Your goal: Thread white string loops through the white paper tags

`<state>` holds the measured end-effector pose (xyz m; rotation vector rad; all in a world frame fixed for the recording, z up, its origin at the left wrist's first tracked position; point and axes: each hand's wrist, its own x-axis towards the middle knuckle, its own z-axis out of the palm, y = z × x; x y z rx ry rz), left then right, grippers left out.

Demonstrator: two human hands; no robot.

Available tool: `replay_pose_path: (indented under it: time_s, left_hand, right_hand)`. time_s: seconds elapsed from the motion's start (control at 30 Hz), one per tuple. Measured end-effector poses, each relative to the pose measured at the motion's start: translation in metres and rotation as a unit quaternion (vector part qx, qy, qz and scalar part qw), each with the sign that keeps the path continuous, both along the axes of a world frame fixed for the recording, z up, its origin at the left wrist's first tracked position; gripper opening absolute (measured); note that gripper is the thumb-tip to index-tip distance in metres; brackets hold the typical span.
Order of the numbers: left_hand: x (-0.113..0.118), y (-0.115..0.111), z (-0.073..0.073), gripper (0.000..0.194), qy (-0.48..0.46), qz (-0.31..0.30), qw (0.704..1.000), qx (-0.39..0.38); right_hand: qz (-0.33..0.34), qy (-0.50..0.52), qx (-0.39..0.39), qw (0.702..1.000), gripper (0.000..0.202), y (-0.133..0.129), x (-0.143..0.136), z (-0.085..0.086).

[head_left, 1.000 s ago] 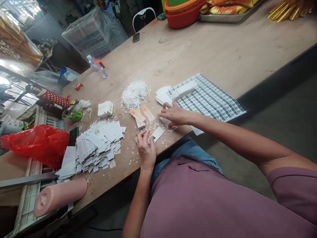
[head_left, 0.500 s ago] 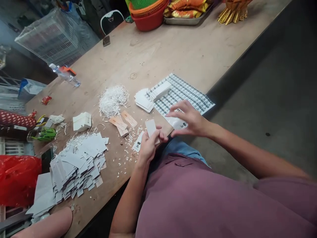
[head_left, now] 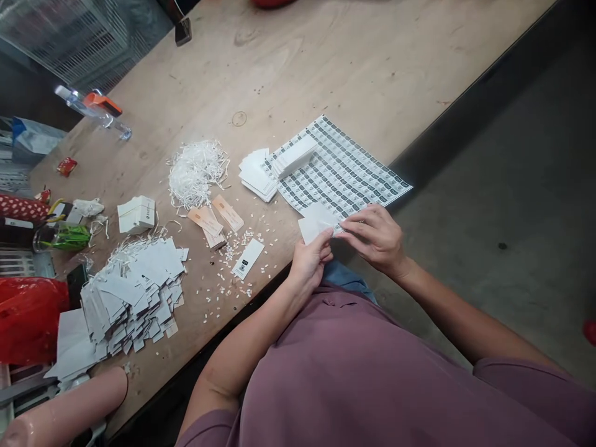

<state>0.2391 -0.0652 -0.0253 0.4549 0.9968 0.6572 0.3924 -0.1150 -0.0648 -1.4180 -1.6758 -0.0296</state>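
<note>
In my left hand [head_left: 311, 264], closed fingers grip a blank white card [head_left: 310, 225] held over the near corner of a sticker sheet [head_left: 361, 167]. The sheet is printed with rows of small black-and-white labels. Right beside the card, my right hand [head_left: 379, 239] pinches at that same corner, where a small label shows by the fingertips. A bundle of white cards [head_left: 295, 156] rests on the sheet, and a fanned stack of white cards [head_left: 258, 176] lies beside it. Left of my hands, a white tag with a black label [head_left: 248, 259] lies on the table.
Orange-printed cards [head_left: 207, 223], a heap of white strings [head_left: 198, 172] and scattered white bits surround the work spot. Further left are a large pile of white tags [head_left: 135, 298], a banded card block [head_left: 136, 215] and a pink roll [head_left: 69, 406]. A plastic bottle [head_left: 93, 112] lies behind.
My left hand has moved right with the white card, up to the sheet's corner. The right hand has closed from spread fingers to a pinch there. The view has tilted lower.
</note>
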Motion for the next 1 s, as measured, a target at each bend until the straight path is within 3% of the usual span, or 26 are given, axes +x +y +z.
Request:
replay_pose_path:
  time_s: [0.27, 0.5, 0.57, 0.67, 0.7, 0.77, 0.9, 1.0]
  left_hand:
    - [0.001, -0.004, 0.003, 0.041, -0.002, 0.012, 1.0, -0.011]
    - [0.002, -0.011, 0.0, 0.024, 0.005, -0.004, 1.0, 0.029]
    - [-0.006, -0.012, 0.001, 0.025, 0.016, -0.022, 0.998, 0.049]
    - [-0.032, -0.016, 0.009, 0.024, 0.037, -0.047, 0.994, 0.097]
    - [-0.042, -0.018, 0.013, 0.026, 0.041, -0.046, 0.992, 0.109]
    - [-0.062, -0.021, 0.02, 0.036, 0.016, -0.031, 0.995, 0.097]
    - [-0.092, -0.024, 0.024, 0.041, -0.042, 0.053, 0.996, 0.054]
    - [-0.108, -0.025, 0.02, 0.037, -0.022, 0.13, 0.989, 0.071]
  right_hand:
    - [-0.035, 0.048, -0.058, 0.997, 0.014, -0.004, -0.011, 0.015]
    - [-0.06, 0.023, -0.057, 0.996, 0.013, 0.0, -0.009, 0.022]
    - [-0.098, 0.031, -0.016, 0.995, 0.018, 0.007, -0.005, 0.022]
    - [-0.144, 0.005, 0.121, 0.982, 0.01, 0.015, -0.008, 0.025]
    - [-0.125, -0.02, 0.166, 0.978, 0.006, 0.016, -0.013, 0.027]
    - [-0.034, -0.073, 0.201, 0.976, 0.016, 0.016, -0.031, 0.031]
    - [0.156, -0.076, 0.107, 0.979, 0.014, 0.016, -0.076, 0.028]
    - [0.205, 0.025, 0.048, 0.977, 0.011, 0.02, -0.099, 0.023]
